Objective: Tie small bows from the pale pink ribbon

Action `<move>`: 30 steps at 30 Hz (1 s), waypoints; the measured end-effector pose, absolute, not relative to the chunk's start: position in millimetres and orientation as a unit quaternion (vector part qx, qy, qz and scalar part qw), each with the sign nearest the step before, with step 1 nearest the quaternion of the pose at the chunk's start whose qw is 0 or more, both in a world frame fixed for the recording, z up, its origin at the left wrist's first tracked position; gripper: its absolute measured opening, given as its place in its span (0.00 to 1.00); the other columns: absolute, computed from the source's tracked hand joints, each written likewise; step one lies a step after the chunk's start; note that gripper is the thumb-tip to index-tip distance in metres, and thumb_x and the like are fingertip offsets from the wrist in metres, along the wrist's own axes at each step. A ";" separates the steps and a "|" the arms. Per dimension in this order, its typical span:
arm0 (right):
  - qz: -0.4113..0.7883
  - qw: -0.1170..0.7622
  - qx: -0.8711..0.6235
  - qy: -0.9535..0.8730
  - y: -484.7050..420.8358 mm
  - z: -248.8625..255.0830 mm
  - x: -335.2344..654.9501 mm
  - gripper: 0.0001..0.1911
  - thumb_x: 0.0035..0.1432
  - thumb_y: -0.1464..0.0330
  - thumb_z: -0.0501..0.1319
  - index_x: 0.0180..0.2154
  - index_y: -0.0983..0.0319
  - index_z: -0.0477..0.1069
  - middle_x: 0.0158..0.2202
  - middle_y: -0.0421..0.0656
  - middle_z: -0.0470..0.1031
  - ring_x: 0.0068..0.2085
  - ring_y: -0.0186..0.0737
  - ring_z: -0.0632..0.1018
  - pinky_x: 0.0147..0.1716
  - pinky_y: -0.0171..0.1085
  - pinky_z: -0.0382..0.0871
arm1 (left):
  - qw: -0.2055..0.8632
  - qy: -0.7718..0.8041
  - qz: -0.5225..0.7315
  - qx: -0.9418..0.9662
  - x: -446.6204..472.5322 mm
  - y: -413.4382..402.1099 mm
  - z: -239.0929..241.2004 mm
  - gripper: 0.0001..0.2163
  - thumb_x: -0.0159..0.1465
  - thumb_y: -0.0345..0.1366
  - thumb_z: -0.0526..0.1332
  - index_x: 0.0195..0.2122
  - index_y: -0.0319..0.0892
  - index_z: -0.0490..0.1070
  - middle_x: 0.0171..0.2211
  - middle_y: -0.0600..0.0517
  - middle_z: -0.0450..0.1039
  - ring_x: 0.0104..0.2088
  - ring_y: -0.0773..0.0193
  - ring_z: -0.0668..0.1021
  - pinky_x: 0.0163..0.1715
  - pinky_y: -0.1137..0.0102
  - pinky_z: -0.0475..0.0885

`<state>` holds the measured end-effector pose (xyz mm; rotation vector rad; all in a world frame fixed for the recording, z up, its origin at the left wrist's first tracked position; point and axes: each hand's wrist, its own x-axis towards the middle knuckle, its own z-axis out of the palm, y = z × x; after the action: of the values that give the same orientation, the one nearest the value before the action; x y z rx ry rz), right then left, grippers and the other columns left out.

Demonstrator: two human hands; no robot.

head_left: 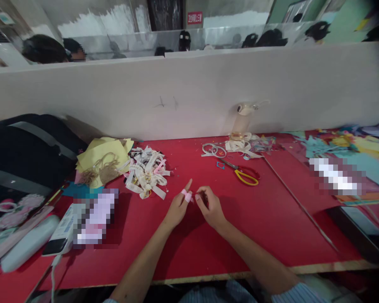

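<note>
Over the red tabletop, my left hand (177,210) grips a small pink ribbon (186,195) with white parts, its index finger pointing up past the ribbon. Close to the ribbon's right side, my right hand (211,206) has thumb and fingertips pinched together; what they hold, if anything, is too small to make out. Left of my hands lies a heap of white, pink and dark ribbon pieces (148,170). Scissors (240,172) with yellow and red handles rest beyond my right hand, beside a small blue frame-shaped piece (220,166).
A bottle (241,122), white rings (214,150) and ribbon scraps (238,146) stand by the white partition (196,92). A dark bag (25,151), yellow sheets (104,155) and a white device with a cable (65,229) are left. Coloured sheets (363,168) and a dark box (356,231) lie right.
</note>
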<state>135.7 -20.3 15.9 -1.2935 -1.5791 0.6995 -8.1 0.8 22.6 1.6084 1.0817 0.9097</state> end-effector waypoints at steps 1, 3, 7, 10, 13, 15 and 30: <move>0.266 0.452 -0.525 -0.670 -21.4 15.7 135.9 0.06 0.60 0.65 0.53 0.38 0.61 0.63 0.26 0.38 0.68 0.24 0.33 0.68 0.25 0.30 0.60 | 0.484 0.443 0.375 0.655 -8.1 0.9 22.2 0.25 0.66 0.43 0.47 0.63 0.42 0.50 0.52 0.48 0.68 0.49 0.62 0.70 0.54 0.64 0.59; 0.226 0.409 -0.516 -0.718 -22.3 13.2 135.6 0.06 0.60 0.65 0.54 0.37 0.61 0.64 0.24 0.38 0.67 0.23 0.32 0.67 0.25 0.31 0.59 | 0.494 0.437 0.378 0.650 -8.3 0.8 21.7 0.25 0.66 0.43 0.47 0.63 0.42 0.50 0.53 0.47 0.68 0.50 0.62 0.70 0.55 0.65 0.59; 0.136 0.372 -0.507 -0.765 -20.4 5.9 134.4 0.05 0.59 0.68 0.53 0.35 0.62 0.65 0.24 0.39 0.69 0.24 0.34 0.69 0.27 0.31 0.58 | 0.506 0.424 0.380 0.648 -8.0 0.3 20.6 0.24 0.66 0.43 0.47 0.63 0.43 0.50 0.56 0.47 0.65 0.50 0.62 0.70 0.54 0.66 0.60; 0.111 0.359 -0.503 -0.779 -18.0 2.8 134.5 0.05 0.58 0.71 0.52 0.31 0.62 0.65 0.24 0.40 0.69 0.24 0.34 0.69 0.26 0.32 0.56 | 0.494 0.423 0.377 0.659 -6.3 -0.3 20.0 0.24 0.66 0.43 0.47 0.62 0.44 0.52 0.57 0.48 0.63 0.50 0.62 0.71 0.54 0.65 0.60; 0.132 0.358 -0.498 -0.779 -16.9 1.3 134.7 0.06 0.57 0.73 0.52 0.29 0.62 0.64 0.24 0.40 0.69 0.24 0.34 0.68 0.26 0.32 0.56 | 0.446 0.433 0.378 0.686 -5.3 -0.8 20.5 0.23 0.66 0.43 0.46 0.62 0.45 0.52 0.57 0.47 0.63 0.52 0.61 0.69 0.55 0.65 0.58; 0.168 0.368 -0.487 -0.774 -17.4 0.8 134.2 0.07 0.58 0.73 0.52 0.28 0.62 0.64 0.24 0.40 0.68 0.24 0.33 0.67 0.26 0.31 0.56 | 0.399 0.450 0.371 0.708 -6.6 -0.8 21.2 0.24 0.66 0.42 0.46 0.63 0.46 0.49 0.53 0.46 0.65 0.49 0.60 0.69 0.53 0.64 0.60; 0.326 0.394 -0.424 -0.748 -17.9 0.3 131.6 0.07 0.58 0.73 0.52 0.31 0.63 0.67 0.26 0.40 0.71 0.25 0.33 0.68 0.27 0.31 0.61 | 0.491 0.348 0.406 0.688 -7.5 -2.6 23.3 0.27 0.67 0.38 0.47 0.64 0.55 0.33 0.54 0.49 0.55 0.53 0.63 0.63 0.57 0.61 0.55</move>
<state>131.6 -17.9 0.3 -1.0762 -1.8969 0.8274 -7.5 -2.6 23.3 1.6701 0.8462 0.9850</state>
